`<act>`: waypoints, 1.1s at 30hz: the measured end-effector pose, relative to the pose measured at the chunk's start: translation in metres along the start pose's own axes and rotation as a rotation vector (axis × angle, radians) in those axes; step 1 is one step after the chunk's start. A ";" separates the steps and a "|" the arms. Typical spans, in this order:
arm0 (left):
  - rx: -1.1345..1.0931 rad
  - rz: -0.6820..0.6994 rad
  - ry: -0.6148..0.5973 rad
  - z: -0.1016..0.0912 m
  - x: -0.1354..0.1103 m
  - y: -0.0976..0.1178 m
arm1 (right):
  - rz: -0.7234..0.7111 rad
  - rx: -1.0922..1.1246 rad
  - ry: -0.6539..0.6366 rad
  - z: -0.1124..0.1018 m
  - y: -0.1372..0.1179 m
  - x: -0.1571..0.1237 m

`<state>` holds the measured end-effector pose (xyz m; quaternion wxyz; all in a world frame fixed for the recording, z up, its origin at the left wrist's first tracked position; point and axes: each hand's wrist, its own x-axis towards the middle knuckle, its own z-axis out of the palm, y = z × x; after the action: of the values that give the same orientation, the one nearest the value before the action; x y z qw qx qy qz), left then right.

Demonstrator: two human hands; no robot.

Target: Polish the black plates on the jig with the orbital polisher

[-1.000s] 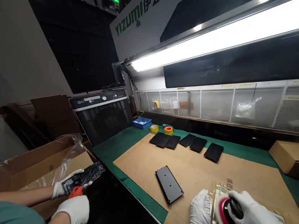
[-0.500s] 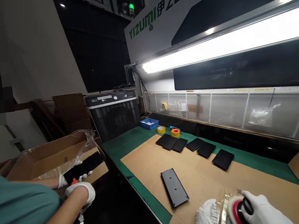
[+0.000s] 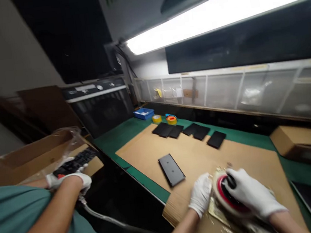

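- While the right hand (image 3: 251, 193) clasps an orbital polisher (image 3: 226, 194) at lower right, its fingers (image 3: 244, 183) curl over the knob; the left hand (image 3: 200, 195) rests alongside, fingers together.
- Gold foil (image 3: 216, 211) lies beneath the polisher, on a cardboard sheet (image 3: 228, 156).
- Six black plates (image 3: 191, 129) line the far edge; another (image 3: 172, 169) lies mid-frame.
- Polishing looks partway done.

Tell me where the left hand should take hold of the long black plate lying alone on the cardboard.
Probably best to pinch the black plate across its long edges from above, bringing the left hand in from the plate's near right side, where it already is. The plate lies flat on the cardboard sheet, so fingers can't easily get underneath, and its narrow width suits a span across.
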<state>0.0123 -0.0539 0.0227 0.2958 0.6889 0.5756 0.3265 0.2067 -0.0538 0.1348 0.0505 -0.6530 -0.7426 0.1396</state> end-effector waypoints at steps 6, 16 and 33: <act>-0.062 0.067 0.055 0.007 0.014 -0.015 | 0.103 -0.124 0.039 -0.015 -0.011 0.002; -0.115 0.039 0.086 0.010 0.017 -0.022 | 0.061 -0.143 0.004 -0.009 -0.024 0.006; -0.143 0.030 0.088 0.012 0.018 -0.023 | 0.169 -0.139 0.011 -0.014 0.004 -0.012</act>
<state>0.0108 -0.0327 -0.0005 0.3139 0.6594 0.5530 0.4010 0.2154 -0.0633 0.1481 -0.0029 -0.7161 -0.6924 0.0877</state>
